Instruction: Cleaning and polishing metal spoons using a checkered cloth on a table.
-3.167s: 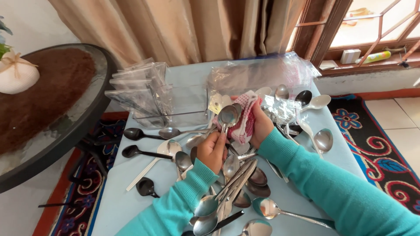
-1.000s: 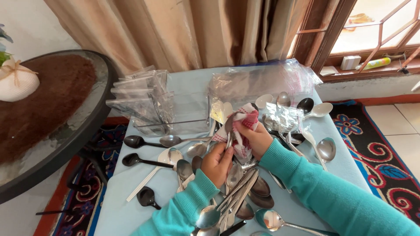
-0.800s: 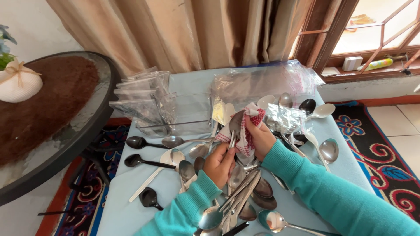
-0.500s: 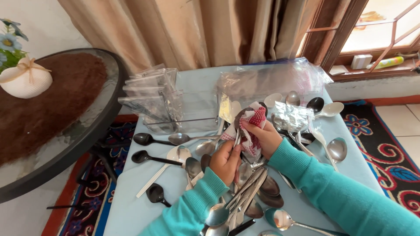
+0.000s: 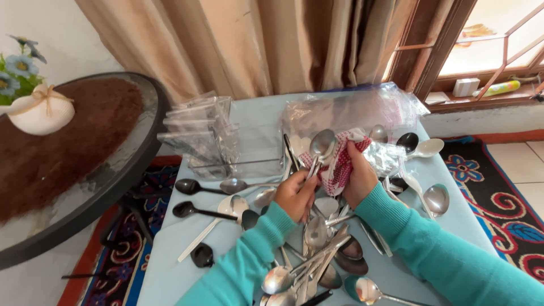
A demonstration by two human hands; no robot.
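**Spoon gripped over a cluttered desk**

From my remote seat, scanning left to right: a white vase (image 5: 42,110) of blue flowers stands on a round glass table (image 5: 102,187). On the pale blue desk (image 5: 170,266), clear plastic organisers (image 5: 198,133) sit behind black spoons (image 5: 195,211). My left hand (image 5: 296,195) is closed around the handle of a steel spoon (image 5: 321,144), bowl raised. Touching it, my right hand (image 5: 357,175) is clenched on a red-and-white checked cloth (image 5: 340,161) pressed against the spoon's stem. A heap of steel spoons (image 5: 317,260) lies beneath both hands. Farther right, a crumpled clear plastic bag (image 5: 362,110), then a white spoon (image 5: 426,148) near the desk's edge.
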